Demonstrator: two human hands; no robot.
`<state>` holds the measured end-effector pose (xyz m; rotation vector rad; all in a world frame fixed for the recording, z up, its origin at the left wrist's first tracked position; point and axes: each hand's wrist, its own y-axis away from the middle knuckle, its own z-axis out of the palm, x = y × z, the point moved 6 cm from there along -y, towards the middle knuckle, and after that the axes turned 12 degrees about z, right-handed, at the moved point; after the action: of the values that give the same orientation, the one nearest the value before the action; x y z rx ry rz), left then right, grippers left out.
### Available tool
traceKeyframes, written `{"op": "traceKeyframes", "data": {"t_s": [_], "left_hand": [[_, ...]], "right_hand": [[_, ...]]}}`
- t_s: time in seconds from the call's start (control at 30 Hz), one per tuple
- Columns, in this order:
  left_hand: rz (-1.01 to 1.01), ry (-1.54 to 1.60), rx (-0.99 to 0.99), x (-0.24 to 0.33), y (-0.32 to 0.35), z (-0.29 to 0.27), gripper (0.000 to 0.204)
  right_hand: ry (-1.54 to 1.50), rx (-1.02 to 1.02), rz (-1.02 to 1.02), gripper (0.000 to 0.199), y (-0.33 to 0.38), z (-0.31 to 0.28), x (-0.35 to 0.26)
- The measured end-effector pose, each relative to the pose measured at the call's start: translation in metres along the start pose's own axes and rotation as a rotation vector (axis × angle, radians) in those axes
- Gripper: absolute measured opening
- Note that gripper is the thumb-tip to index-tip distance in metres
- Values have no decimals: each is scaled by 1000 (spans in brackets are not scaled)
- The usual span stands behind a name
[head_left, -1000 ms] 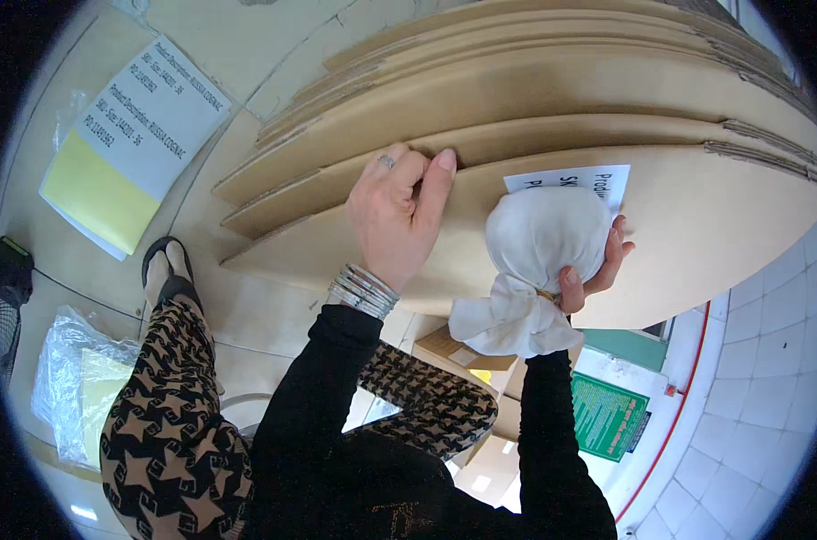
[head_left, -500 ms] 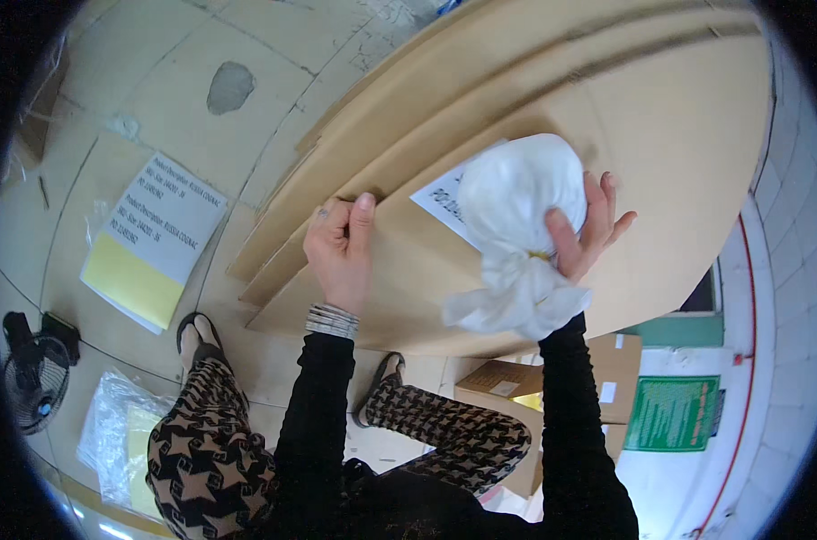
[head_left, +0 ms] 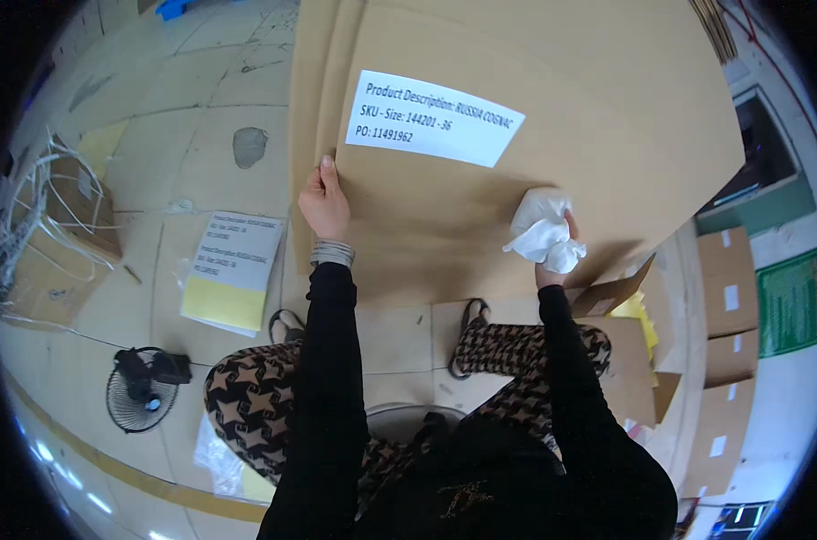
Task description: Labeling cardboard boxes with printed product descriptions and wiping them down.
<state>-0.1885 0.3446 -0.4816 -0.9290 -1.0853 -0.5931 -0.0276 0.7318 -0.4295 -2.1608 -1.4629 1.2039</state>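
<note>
left hand (head_left: 324,205) grips cardboard sheet (head_left: 552,108) edge; right hand (head_left: 552,261) presses white cloth (head_left: 542,232)

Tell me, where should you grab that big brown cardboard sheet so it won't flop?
Probably by its side edges. The cardboard sheet is wide, flat and thin, so a pinch from each side should steady it. The left hand already grips the left edge; the right hand holds a white cloth against the face.
</note>
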Motion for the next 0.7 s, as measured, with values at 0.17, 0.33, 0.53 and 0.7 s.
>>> {"op": "traceKeyframes", "data": {"t_s": [0.17, 0.33, 0.53, 0.7], "left_hand": [[160, -445, -186, 10, 13, -13, 43], [56, -421, -440, 17, 48, -6, 48], [551, -152, -532, 147, 140, 40, 79], [630, -46, -765, 219, 193, 51, 86]], "right_hand": [[-1614, -489, 1411, 51, 112, 47, 24], [-1978, -836, 1338, 57, 112, 20, -34], [-2137, -1003, 866, 57, 69, -28, -86], [-2108, -698, 953, 56, 59, -46, -97]]}}
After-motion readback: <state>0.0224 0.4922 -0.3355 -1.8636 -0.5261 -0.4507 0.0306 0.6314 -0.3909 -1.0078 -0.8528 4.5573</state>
